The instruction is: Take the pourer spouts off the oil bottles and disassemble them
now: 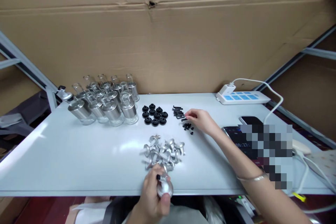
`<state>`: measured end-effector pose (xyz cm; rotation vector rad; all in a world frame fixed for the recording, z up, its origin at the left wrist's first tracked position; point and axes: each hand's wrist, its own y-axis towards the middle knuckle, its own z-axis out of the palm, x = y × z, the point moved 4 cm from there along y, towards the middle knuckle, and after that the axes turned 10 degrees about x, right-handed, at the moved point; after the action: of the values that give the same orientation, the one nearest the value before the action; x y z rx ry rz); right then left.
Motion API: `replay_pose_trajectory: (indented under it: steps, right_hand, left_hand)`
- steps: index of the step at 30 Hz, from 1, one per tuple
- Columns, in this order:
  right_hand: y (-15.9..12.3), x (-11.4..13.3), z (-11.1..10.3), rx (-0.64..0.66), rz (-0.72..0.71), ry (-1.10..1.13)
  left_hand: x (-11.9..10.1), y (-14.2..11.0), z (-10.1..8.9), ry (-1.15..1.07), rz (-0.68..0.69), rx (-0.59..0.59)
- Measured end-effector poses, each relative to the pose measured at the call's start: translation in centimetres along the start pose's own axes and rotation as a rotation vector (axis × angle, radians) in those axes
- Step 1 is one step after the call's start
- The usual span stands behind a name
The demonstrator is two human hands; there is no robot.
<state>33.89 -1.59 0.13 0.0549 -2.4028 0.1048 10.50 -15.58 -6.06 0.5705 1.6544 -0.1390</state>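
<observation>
Near the table's front edge my left hand [153,190] is closed around a silver metal pourer cap [165,186], with a small black tip sticking out of it. My right hand [201,119] reaches over the table, thumb and forefinger pinched at a small black stick-shaped part [184,119]. Several similar black sticks [178,112] lie just left of those fingertips. Tiny black plugs [187,126] are scattered below them. Between my hands and the bottles lies a heap of silver metal pourer caps [165,152]. Round black stoppers [154,114] are grouped farther back.
Glass bottles with metal sleeves [112,110] crowd the back left. A white power strip [243,97] with a plugged-in cable stands at the back right. Phones [236,140] and cables lie under my right forearm's side. A cardboard wall [168,49] closes off the rear.
</observation>
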Motion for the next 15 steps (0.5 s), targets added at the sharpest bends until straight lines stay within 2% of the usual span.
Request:
replay_pose_trajectory:
  steps: [4,8,15]
  right_hand:
    - [1.7,-0.8,1.3,0.006,0.001,-0.049]
    - [1.8,-1.0,1.8,-0.035,0.001,-0.101]
    - [1.4,-0.7,1.4,-0.090,-0.021,-0.142]
  left_hand:
    - [-1.4,0.3,0.0,0.224,0.135,-0.075]
    - [-2.6,0.8,0.0,0.288,0.210,-0.095]
    - [-2.4,1.0,0.1,0.260,0.173,-0.074]
